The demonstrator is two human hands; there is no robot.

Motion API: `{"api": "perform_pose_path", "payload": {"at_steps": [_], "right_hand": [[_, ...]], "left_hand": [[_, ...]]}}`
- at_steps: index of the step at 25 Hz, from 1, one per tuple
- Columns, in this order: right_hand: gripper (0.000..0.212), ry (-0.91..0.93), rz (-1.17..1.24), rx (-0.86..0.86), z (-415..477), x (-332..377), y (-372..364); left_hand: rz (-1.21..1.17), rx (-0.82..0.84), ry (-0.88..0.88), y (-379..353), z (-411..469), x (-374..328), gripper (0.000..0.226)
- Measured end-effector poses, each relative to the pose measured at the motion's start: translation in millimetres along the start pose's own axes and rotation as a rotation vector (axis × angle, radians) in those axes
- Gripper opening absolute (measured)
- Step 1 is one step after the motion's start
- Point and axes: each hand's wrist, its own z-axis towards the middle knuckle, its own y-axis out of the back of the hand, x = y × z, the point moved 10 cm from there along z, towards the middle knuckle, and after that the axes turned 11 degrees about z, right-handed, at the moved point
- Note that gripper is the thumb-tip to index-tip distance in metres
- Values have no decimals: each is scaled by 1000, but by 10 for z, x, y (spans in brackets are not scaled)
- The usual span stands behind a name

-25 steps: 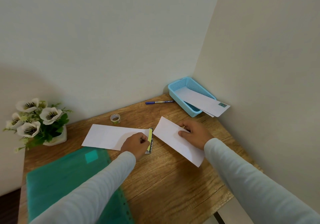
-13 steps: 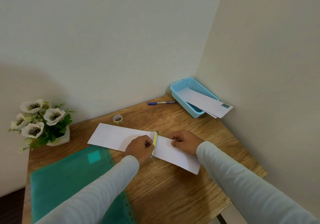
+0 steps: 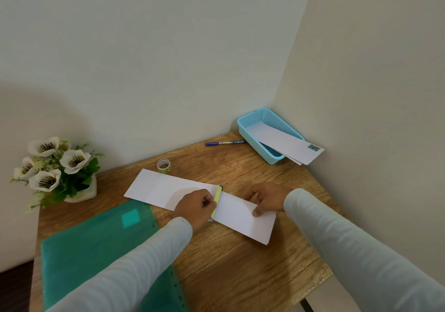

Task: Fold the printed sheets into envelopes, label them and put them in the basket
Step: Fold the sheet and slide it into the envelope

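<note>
Finished white envelopes lie in the blue plastic basket. On the wooden tabletop, the left grip pinches a yellow label pad. The right grip, fingers relaxed, presses another folded envelope, seemingly unlabelled.

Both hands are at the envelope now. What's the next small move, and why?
Probably peel one label off the yellow label pad with the left hand and press it onto the envelope. The left hand pinches the pad at the envelope's edge, the right hand presses the envelope flat on the table, and its visible face looks blank.
</note>
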Motion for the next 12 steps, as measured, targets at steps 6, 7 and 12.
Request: {"api": "perform_pose_path", "payload": {"at_steps": [6, 7, 12], "right_hand": [[45, 188, 271, -180, 48, 298, -1], [45, 204, 290, -187, 63, 339, -34], [52, 94, 195, -87, 64, 170, -86]], "left_hand": [[-15, 33, -89, -95, -40, -189, 15], [-16, 27, -93, -92, -44, -196, 15], [-23, -11, -38, -17, -16, -56, 16]]}}
